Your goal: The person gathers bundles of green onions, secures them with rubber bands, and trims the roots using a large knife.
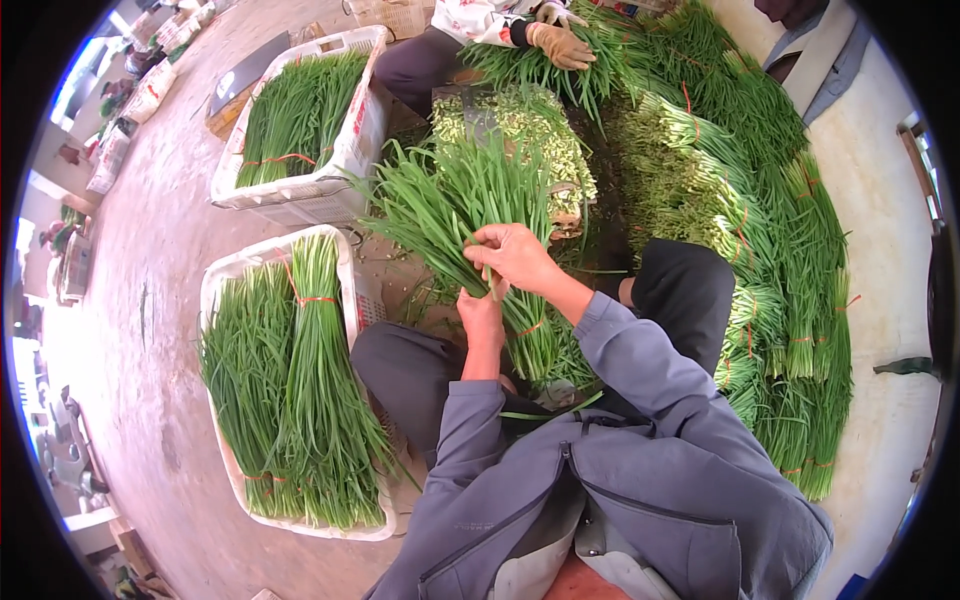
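Right now both hands are on one bunch of green chives (455, 205), held over the person's lap above the concrete floor (150, 300). The left hand (482, 318) is clamped round the stalks low down, just above an orange band (530, 328) that ties them. The right hand (515, 255) sits directly above it, fingers pinched together on a few stalks at the middle of the bunch. The bunch's long axis runs away from the person: cut ends point down toward the knees, leaf tips fan out up and to the left. So the leaves lie beyond the right hand, which is the nearer of the two to them, while the left hand anchors the stem end.

Just left of the knees, on the floor, stands a white crate (355, 290) with tied bunches laid lengthwise; a second white crate (360, 130) lies further off. A large heap of bundled chives (790, 280) curves along the person's right side. Across from the person, another person's gloved hand (560, 45) rests on more greens.
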Demonstrator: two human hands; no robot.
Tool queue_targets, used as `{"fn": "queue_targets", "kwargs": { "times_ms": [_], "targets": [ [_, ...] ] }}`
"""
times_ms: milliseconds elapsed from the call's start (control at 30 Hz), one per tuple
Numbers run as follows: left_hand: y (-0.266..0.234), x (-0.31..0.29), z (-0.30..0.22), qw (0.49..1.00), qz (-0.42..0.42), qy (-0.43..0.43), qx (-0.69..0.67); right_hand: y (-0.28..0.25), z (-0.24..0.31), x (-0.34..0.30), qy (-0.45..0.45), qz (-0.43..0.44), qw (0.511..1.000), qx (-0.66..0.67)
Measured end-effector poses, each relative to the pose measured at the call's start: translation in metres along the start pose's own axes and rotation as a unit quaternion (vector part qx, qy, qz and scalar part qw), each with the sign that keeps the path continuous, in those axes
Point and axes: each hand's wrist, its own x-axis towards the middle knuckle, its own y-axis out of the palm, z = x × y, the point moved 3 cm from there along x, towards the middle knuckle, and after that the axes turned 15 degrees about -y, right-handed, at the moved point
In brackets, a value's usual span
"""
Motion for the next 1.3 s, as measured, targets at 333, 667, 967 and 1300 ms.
{"fn": "queue_targets", "kwargs": {
  "times_ms": [333, 667, 967, 1300],
  "targets": [
    [0.0, -0.001, 0.002, 0.999, 0.001, -0.049, -0.008, -0.007, -0.015, -0.001, -0.089, -0.037, 0.988, -0.119],
    [-0.002, -0.003, 0.001, 0.998, 0.005, -0.038, 0.053, -0.03, -0.012, -0.006, -0.061, -0.003, 0.989, -0.132],
    [0.0, -0.005, -0.003, 0.999, 0.015, -0.033, 0.034, -0.029, -0.018, -0.016, -0.047, -0.03, 0.998, -0.04],
    [-0.021, 0.01, 0.019, 0.996, 0.047, -0.065, 0.038, -0.01, 0.049, -0.028, 0.039, 0.385, 0.92, 0.064]
  ]
}}
